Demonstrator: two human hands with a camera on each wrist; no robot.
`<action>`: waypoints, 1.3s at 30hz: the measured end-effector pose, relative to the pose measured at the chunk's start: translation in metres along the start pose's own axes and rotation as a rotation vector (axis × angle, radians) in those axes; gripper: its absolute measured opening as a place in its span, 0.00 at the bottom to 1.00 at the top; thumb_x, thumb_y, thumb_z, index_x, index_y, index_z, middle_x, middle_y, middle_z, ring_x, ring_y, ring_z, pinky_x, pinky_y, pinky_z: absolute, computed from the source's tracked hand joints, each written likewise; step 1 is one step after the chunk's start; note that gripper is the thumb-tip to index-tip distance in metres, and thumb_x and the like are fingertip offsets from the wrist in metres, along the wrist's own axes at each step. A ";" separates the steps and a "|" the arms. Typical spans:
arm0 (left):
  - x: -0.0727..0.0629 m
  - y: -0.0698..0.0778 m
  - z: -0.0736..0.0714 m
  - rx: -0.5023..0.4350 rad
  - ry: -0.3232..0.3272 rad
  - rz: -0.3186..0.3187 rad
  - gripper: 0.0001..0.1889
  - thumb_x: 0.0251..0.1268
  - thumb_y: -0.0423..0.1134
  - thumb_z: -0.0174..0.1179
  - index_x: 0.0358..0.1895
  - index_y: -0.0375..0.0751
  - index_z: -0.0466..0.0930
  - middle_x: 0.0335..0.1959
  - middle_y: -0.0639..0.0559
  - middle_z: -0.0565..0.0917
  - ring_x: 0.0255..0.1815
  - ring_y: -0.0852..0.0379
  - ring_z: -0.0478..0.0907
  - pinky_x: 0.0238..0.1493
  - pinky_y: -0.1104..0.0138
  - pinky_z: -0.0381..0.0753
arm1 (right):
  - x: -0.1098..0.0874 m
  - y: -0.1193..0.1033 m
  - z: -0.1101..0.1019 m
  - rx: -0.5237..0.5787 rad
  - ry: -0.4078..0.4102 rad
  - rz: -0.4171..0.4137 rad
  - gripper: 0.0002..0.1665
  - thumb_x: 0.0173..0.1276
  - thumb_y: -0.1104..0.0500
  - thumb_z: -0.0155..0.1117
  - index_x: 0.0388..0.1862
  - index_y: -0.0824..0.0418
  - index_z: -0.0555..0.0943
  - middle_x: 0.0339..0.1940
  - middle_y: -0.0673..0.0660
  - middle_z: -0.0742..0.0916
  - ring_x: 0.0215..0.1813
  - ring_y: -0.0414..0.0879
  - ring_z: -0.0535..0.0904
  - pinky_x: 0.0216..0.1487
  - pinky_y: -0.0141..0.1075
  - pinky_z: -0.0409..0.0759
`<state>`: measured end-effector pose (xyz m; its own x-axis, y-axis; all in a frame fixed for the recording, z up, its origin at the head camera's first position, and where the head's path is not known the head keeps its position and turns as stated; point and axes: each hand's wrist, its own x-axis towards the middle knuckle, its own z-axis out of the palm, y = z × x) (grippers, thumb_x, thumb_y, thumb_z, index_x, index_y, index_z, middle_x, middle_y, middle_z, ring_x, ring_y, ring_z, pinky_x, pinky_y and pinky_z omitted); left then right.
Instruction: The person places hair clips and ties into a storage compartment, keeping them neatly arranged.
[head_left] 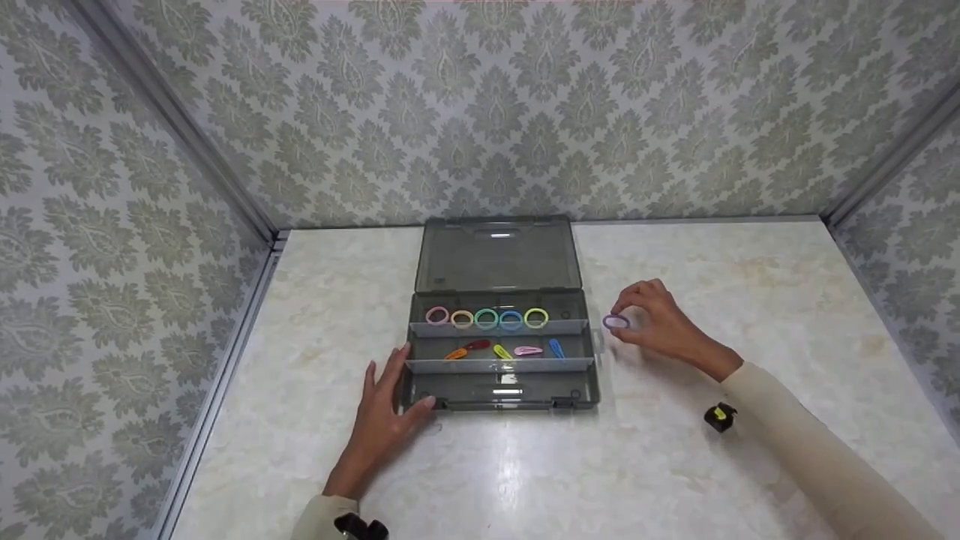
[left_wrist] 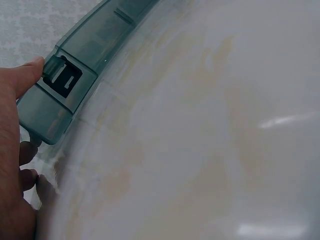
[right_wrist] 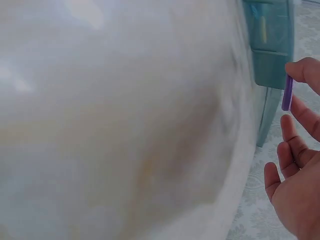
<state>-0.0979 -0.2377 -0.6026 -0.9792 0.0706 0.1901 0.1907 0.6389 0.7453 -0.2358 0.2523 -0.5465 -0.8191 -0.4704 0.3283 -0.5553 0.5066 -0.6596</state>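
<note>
A grey see-through organizer box (head_left: 504,388) lies with its lid (head_left: 499,259) folded back. My left hand (head_left: 384,424) holds its front left corner, thumb at the front latch (left_wrist: 62,76) and fingers along the left side. To the right of the box, my right hand (head_left: 660,319) pinches a purple hair tie (head_left: 616,321) between thumb and forefinger, above the table. In the right wrist view that hair tie (right_wrist: 287,93) shows edge-on. Several coloured hair ties (head_left: 487,319) stand in a row in the back compartment. Several snap hair clips (head_left: 528,351) lie in the middle one.
Two whitish dividers (head_left: 495,366) split the box into three long compartments. The box stands on a pale marbled table (head_left: 510,472) near its back edge. Patterned walls (head_left: 495,112) enclose the back and both sides. Black camera mounts (head_left: 720,417) sit at both wrists.
</note>
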 end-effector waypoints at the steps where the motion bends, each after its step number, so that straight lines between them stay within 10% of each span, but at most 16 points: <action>1: 0.000 0.000 0.000 0.001 0.001 -0.001 0.50 0.71 0.57 0.73 0.90 0.50 0.58 0.88 0.38 0.62 0.89 0.31 0.53 0.87 0.32 0.39 | 0.003 -0.001 -0.001 0.006 -0.006 0.015 0.10 0.64 0.66 0.85 0.40 0.59 0.90 0.50 0.60 0.86 0.55 0.55 0.68 0.58 0.54 0.66; 39: -0.003 0.003 0.000 -0.002 -0.021 -0.067 0.50 0.72 0.59 0.72 0.91 0.58 0.55 0.90 0.41 0.59 0.90 0.23 0.40 0.83 0.24 0.46 | 0.081 -0.025 0.035 -0.157 -0.226 0.039 0.11 0.67 0.57 0.86 0.44 0.59 0.95 0.56 0.63 0.80 0.59 0.61 0.67 0.61 0.64 0.62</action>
<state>-0.0948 -0.2363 -0.6007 -0.9910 0.0439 0.1262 0.1249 0.6409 0.7574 -0.2828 0.1762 -0.5271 -0.7972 -0.5886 0.1344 -0.5540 0.6246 -0.5504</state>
